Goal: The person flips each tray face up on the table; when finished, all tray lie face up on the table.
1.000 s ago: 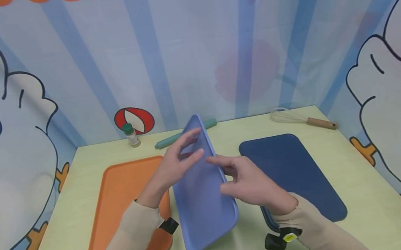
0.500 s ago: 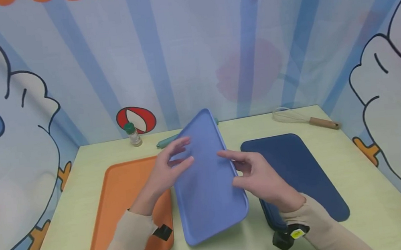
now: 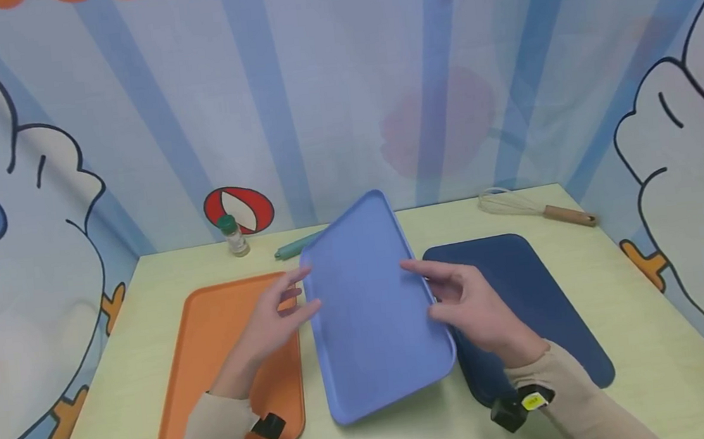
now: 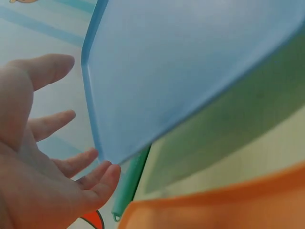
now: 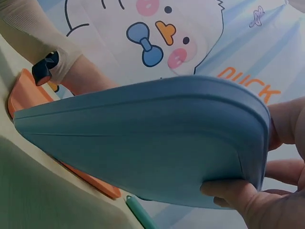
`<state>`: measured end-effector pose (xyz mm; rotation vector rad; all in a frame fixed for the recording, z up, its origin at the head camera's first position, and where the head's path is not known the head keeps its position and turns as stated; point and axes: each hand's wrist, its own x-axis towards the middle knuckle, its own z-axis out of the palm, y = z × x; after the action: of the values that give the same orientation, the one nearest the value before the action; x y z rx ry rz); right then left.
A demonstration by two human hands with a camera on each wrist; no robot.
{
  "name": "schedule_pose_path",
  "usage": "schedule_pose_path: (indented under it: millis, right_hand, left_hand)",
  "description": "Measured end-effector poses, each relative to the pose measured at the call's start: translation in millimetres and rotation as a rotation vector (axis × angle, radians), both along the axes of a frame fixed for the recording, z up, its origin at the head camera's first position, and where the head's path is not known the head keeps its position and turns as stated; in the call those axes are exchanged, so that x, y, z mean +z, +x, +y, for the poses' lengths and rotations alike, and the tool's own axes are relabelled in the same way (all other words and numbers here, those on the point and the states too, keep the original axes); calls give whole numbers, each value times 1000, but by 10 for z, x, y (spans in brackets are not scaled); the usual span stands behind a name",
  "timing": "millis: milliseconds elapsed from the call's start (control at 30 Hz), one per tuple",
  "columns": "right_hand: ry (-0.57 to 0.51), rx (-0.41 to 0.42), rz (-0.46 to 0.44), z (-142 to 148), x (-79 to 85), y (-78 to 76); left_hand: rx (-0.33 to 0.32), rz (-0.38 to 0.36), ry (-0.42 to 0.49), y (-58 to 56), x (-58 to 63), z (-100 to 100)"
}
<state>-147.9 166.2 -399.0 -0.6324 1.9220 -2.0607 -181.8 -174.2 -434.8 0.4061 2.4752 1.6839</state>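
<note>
Holds the light blue tray (image 3: 373,309) tilted above the middle of the table (image 3: 644,283), gripping its right long edge with the right hand (image 3: 481,309), with fingers on both the inner face and the underside. Spreads the left hand (image 3: 264,330) wide beside the opposite edge, with thumb and fingers apart; cannot tell for sure of contact between fingertips and rim. Has an orange tray (image 3: 222,324) lying flat to the left, rim upward, and a navy tray (image 3: 519,302) flat to the right, partly behind the right hand and forearm. Has a small jar (image 3: 236,238) upright at the back left, capped in green, with contents too small to make out. Turns the shallow inner face of the light blue tray up toward the head camera, running its long axis from near to far, with the right edge higher than the left and the far right corner uppermost. Includes, along the back of the pale yellow table, a teal rod (image 3: 294,246) partly hidden by the light blue tray and, at right, a whisk (image 3: 558,214) with its wooden handle pointing rightward. Ends behind at a blue-striped backdrop (image 3: 340,93), printed with large white cartoon figures at both sides.
</note>
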Motion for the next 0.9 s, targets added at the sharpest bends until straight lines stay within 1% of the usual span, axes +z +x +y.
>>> schedule_pose_path:
  millis: [133, 233, 333, 500, 600, 733, 900]
  right_hand:
    - [-45, -6, 17, 44, -52, -31]
    - [-63, -17, 26, 73, -79, -43]
    - [-76, -22, 25, 97, -110, -49]
    - [-102, -36, 5, 135, -166, -63]
    - [-124, -37, -14, 154, -185, -72]
    - [-141, -33, -41, 163, -218, -95]
    - [-141, -38, -72, 184, -286, -131]
  left_hand:
    - [11, -45, -14, 32, -61, -71]
    - [6, -61, -15, 53, -102, -114]
    - [-23, -69, -20, 76, -150, -146]
    - [-114, -77, 4, 119, -223, -161]
    - [-149, -77, 14, 136, -248, -148]
    - [-161, -68, 18, 151, -247, -132]
    - [-173, -56, 54, 159, -239, -129]
